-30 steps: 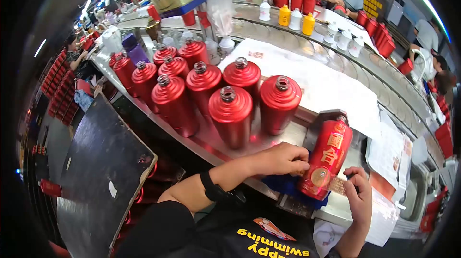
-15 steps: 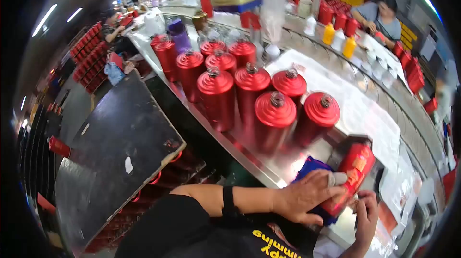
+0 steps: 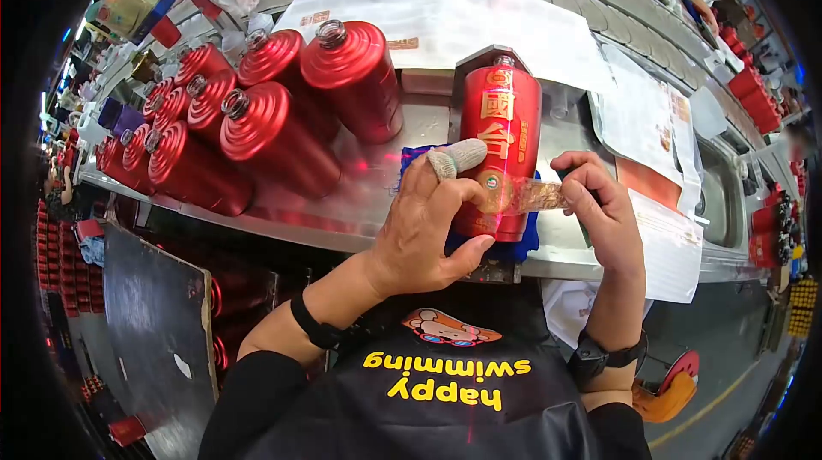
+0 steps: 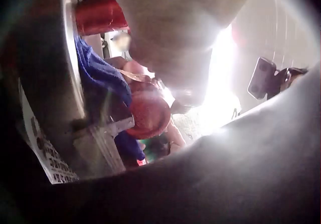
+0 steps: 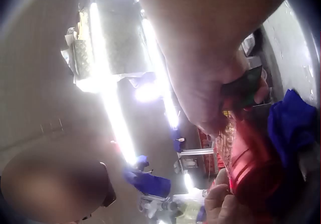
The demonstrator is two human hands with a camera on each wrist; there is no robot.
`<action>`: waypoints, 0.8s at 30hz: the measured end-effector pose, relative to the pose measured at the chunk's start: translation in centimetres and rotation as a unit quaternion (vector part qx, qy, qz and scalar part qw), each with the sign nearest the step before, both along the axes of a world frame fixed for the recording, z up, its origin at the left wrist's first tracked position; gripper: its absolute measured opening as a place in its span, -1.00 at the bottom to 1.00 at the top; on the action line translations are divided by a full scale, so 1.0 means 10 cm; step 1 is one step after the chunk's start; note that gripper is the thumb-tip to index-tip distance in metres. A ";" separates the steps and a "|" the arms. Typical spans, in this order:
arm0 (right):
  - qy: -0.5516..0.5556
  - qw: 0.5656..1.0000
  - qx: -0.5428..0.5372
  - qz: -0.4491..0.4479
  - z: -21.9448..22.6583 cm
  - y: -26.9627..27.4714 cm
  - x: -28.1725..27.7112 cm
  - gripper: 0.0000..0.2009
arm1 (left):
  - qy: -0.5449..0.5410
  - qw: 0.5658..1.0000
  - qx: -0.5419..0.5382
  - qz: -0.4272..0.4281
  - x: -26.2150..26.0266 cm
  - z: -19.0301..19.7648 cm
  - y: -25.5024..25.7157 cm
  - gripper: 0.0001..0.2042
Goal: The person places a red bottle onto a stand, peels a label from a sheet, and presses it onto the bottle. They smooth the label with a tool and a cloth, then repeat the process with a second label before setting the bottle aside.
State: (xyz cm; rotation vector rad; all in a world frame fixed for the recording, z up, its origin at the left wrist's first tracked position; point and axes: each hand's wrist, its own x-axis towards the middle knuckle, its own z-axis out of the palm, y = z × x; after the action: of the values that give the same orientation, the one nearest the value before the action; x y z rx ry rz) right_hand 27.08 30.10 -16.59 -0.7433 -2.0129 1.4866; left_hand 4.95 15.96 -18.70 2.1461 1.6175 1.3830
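Across the middle runs the metal bench [image 3: 425,123], with a white sheet [image 3: 479,32] spread along its far side. To the left stands a crowd of red bottles [image 3: 282,139], upright with bare glass necks. And here, right in front of the person, is the one being handled: the gold-lettered bottle [image 3: 505,147], lying on its side, neck pointing away, a dark stand [image 3: 476,62] around its neck end. Under its near end sits a blue cloth [image 3: 529,241], bunched on both sides. Now the hands: the left hand [image 3: 419,224] has its thumb spread wide, gripping nothing, forefinger bent and its tip pressing at the bottle's round gold emblem. The right hand [image 3: 610,212] is closed in a pinch, thumb and finger on a shiny strip [image 3: 539,196] stretched across to the bottle, a dark green piece [image 5: 247,88] against its fingers. Smallest of all, a pale cover [image 3: 462,156] caps one left finger.
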 end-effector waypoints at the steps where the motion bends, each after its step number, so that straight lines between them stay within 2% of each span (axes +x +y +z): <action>1: 0.000 1.000 -0.003 -0.005 0.02 -0.01 -0.01 -0.83 | 0.006 1.000 0.008 0.002 0.01 0.02 0.01 -0.57; 8: 0.063 0.998 -0.009 -0.005 0.08 -0.05 -0.03 -0.81 | 0.030 0.999 -0.006 0.011 0.05 0.07 0.03 -0.56; 10: 0.051 0.999 -0.015 -0.010 0.07 -0.04 -0.03 -0.82 | 0.039 0.999 -0.009 0.016 0.06 0.08 0.04 -0.56; 14: 0.014 0.999 0.029 -0.021 0.03 -0.02 -0.01 -0.83 | 0.021 1.000 -0.019 0.007 0.05 0.03 -0.02 -0.37; 16: 0.015 1.000 0.012 -0.023 0.01 -0.03 0.00 -0.84 | 0.014 0.999 -0.025 0.019 0.05 -0.05 -0.06 -0.24; 17: 0.014 1.000 0.013 -0.025 -0.01 -0.03 0.01 -0.84 | 0.039 0.998 -0.046 0.026 0.01 -0.12 -0.08 -0.09; 20: 0.009 0.999 0.017 -0.027 -0.07 -0.03 0.00 -0.85 | -0.042 0.996 -0.080 0.002 -0.03 -0.18 -0.15 -0.10; 24: -0.004 0.999 0.019 -0.028 -0.09 -0.04 0.00 -0.84 | -0.324 0.942 -0.088 -0.018 0.00 -0.26 0.07 -0.19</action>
State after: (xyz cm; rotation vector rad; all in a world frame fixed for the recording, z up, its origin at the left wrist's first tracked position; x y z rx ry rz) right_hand 27.05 29.73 -17.52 -0.7843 -2.0036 1.4116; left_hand 4.94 16.69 -21.31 1.3915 1.3567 1.6229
